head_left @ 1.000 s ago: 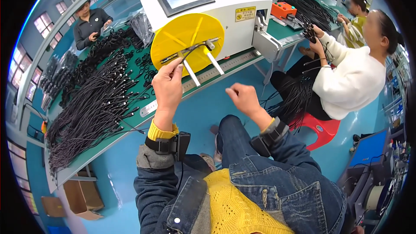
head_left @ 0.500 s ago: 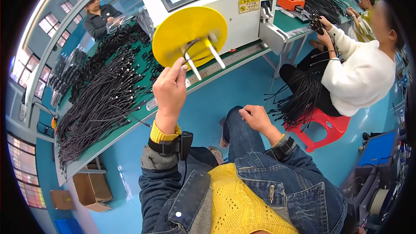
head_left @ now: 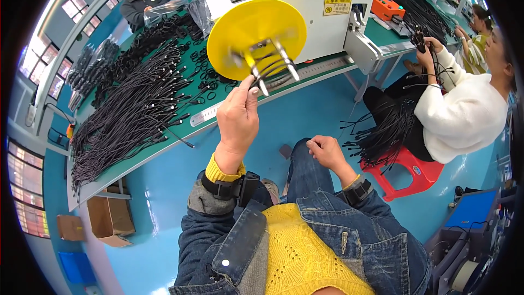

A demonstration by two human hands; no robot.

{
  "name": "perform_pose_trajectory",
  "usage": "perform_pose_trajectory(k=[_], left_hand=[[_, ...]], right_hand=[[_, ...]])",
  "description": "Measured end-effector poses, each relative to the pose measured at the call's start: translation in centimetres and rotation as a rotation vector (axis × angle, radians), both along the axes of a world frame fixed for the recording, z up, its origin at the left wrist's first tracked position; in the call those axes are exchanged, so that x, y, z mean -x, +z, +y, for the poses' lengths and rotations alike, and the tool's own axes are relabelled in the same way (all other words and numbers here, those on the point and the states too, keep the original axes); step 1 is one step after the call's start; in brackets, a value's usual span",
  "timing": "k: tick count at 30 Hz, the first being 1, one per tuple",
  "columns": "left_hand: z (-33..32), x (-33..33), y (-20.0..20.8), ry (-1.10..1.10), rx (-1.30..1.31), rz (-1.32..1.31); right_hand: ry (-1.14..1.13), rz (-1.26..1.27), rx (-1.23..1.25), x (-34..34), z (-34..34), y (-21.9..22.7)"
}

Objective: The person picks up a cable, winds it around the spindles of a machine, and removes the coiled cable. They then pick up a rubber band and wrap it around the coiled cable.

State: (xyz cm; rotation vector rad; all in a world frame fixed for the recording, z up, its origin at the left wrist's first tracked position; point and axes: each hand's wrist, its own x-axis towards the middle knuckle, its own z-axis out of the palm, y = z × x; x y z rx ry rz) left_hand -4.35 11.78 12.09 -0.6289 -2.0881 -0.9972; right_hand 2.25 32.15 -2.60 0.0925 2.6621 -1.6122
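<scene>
- The black cable (head_left: 267, 69) loops around the two metal prongs (head_left: 289, 65) in front of the yellow disc (head_left: 245, 24), its strands partly blurred.
- My left hand (head_left: 238, 123) is just below the prongs — thumb and forefinger pinched together on the cable, with no gap I can see.
- My right hand (head_left: 329, 153) hangs apart from it near my knee, fingers loosely curled, nothing visible in them.
- Behind the disc is the white machine (head_left: 322, 38), on the green surface (head_left: 196, 112).
- Left of it lies a heap of black cables (head_left: 128, 117) — a metal ruler (head_left: 207, 114) runs along the near edge.
- To my right, a person in white (head_left: 456, 109) sits on a red stool (head_left: 404, 183).
</scene>
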Motion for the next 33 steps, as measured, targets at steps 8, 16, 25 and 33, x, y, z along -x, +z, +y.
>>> perform_pose_trajectory(k=[8, 16, 25, 33], left_hand=[[1.4, -0.1, 1.2, 0.004, 0.077, 0.095], [3.3, -1.3, 3.5, 0.174, 0.384, 0.164], [2.0, -0.2, 3.2, 0.195, 0.280, -0.182], [0.0, 1.0, 3.5, -0.150, 0.461, -0.245]], right_hand=[[0.000, -0.007, 0.057, -0.1, 0.2, 0.8], [-0.034, 0.512, 0.114, 3.8, -0.2, 9.7], [0.103, 0.631, -0.019, 8.3, -1.7, 15.3], [0.269, 0.676, 0.046, 10.7, -1.3, 14.7]])
